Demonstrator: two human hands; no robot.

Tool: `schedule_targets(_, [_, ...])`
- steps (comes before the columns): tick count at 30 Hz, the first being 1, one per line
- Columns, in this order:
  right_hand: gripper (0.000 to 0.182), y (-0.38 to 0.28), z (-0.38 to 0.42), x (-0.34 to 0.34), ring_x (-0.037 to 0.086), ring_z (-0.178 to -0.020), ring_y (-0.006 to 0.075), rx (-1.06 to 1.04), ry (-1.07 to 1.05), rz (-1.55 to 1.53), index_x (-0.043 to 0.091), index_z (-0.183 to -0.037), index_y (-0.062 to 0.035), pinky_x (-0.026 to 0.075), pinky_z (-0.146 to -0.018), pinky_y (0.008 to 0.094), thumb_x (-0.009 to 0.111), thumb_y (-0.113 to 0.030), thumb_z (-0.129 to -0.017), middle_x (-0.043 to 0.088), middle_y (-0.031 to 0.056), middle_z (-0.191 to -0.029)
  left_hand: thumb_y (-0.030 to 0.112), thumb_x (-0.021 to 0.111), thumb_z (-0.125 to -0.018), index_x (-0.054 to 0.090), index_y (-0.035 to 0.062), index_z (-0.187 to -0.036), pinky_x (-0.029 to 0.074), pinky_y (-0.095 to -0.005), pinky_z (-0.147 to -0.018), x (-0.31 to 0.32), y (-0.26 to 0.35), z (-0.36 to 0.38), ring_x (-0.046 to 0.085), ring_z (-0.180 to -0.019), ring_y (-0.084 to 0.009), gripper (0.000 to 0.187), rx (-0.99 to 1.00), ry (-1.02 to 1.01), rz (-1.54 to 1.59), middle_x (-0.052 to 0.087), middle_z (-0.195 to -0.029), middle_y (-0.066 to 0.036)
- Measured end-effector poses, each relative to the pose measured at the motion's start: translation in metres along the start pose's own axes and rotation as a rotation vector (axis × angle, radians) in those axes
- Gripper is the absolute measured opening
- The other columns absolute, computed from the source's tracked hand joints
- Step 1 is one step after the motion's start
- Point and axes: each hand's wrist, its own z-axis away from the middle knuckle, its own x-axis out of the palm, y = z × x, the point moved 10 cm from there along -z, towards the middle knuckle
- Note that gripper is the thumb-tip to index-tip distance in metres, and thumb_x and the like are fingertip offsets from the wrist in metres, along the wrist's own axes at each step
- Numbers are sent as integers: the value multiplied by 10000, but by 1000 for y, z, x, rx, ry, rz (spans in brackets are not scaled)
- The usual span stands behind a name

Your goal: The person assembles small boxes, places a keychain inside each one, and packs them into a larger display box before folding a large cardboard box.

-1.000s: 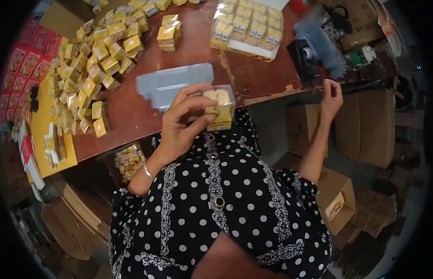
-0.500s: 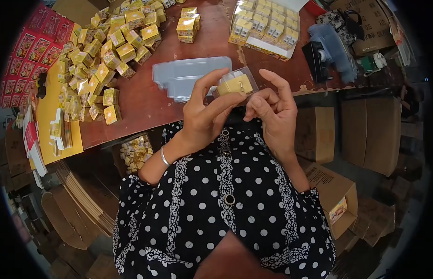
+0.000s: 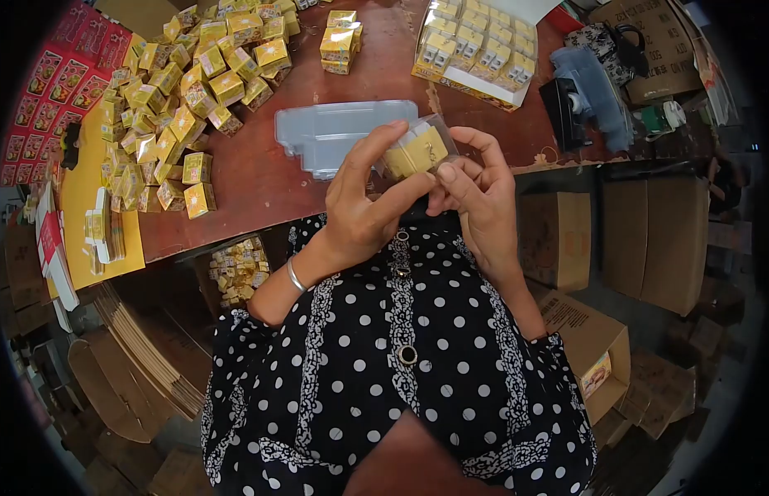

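Brown carton (image 3: 653,37) at two o'clock carries printing mostly too blurred to read. Near twelve o'clock, left hand (image 3: 357,202) and right hand (image 3: 488,204), fingers bent, pinch a clear box (image 3: 419,152).

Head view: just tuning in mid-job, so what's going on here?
A person holds a small clear case with something yellow inside, just over the table edge. The left hand grips it; the right hand has its fingers at the case's right side, though their grip is hard to tell. Beyond lies a clear plastic tray. A heap of small yellow boxes spreads to the left, and an open carton holds rows of yellow pieces at the far right.
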Motion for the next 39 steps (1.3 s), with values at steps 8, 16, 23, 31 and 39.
schedule_targets(8, [586, 24, -12, 4, 607, -610, 90, 117, -128, -248, 420, -1411, 16, 520, -528, 215, 722, -136, -933, 654, 66, -874, -21, 767, -725, 738, 95, -1009, 535, -456, -982, 1, 7, -3, 609, -1191, -408, 308, 112, -24, -37, 547, -1348, -207])
schedule_targets(16, [706, -2, -20, -13, 626, -856, 80, -293, 33, 509, 458, -1443, -36, 518, -753, 223, 824, -193, -860, 634, 52, -1016, -54, 749, -846, 616, 47, -1145, 561, -385, -973, 15, -39, 13, 605, -1181, -264, 343, -498, 27, 588, 499, -1348, -157])
schedule_targets(23, [662, 26, -17, -12, 637, -987, 132, -24, -116, 187, 439, -1434, -32, 538, -865, 275, 772, -75, -864, 627, 88, -1108, -58, 742, -839, 408, 42, -1374, 553, -294, -929, 18, -72, 27, 586, -1090, -170, 638, -765, 176, 925, 447, -1298, -118])
schedule_targets(31, [623, -13, -9, -19, 533, -883, 92, 3, -313, 604, 517, -1325, -59, 468, -816, 254, 792, -131, -771, 579, 10, -1001, 83, 850, -784, 541, 69, -1399, 495, -225, -794, 51, -47, 18, 568, -937, -82, 689, -781, -529, 595, 586, -1098, 10])
schedule_targets(39, [230, -115, -48, -309, 599, -711, 79, -357, 713, 919, 724, -980, -9, 483, -651, 261, 688, -235, -955, 658, -11, -791, 26, 833, -770, 555, 59, -1278, 470, -293, -985, 73, -52, 39, 618, -1095, -120, 580, -941, -553, 924, 655, -1159, -20])
